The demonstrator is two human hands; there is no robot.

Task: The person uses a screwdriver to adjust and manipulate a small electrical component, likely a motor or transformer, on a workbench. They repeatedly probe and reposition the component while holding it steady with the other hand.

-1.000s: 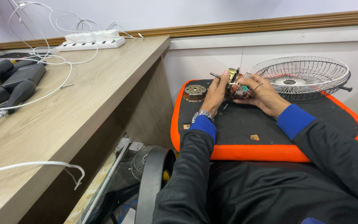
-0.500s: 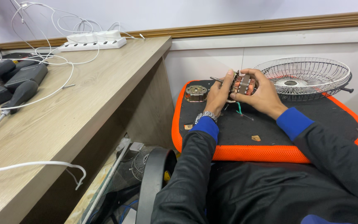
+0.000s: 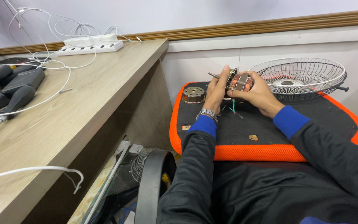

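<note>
1. I see the fan motor (image 3: 238,82) held up above the far part of the black pad (image 3: 270,120). Copper windings and a metal lamination stack are visible. Its thin shaft sticks out toward the upper left, so the long axis runs roughly left to right across the view, tilted slightly up at the left end.
2. My left hand (image 3: 217,89) is closed on the left side of the motor, fingers wrapped over its top edge beside the shaft. A metal wristwatch (image 3: 207,113) sits on that wrist.
3. My right hand (image 3: 258,93) grips the right side of the motor, with fingers curled over the windings. The motor lies between the two hands and touches both.
4. Thin wires (image 3: 233,107), one green, hang from the motor toward the pad.
5. The pad has an orange mesh border (image 3: 253,152) and rests across my lap. On it: a round metal motor cover (image 3: 194,95) just left of the left hand, a wire fan guard (image 3: 301,77) lying dish-up behind the right hand, and two small pieces (image 3: 253,137) nearer to me.
6. To the left stands a wooden worktop (image 3: 83,108) carrying a white power strip (image 3: 90,46), loose white cables (image 3: 42,66) and dark-handled tools (image 3: 9,89).
</note>
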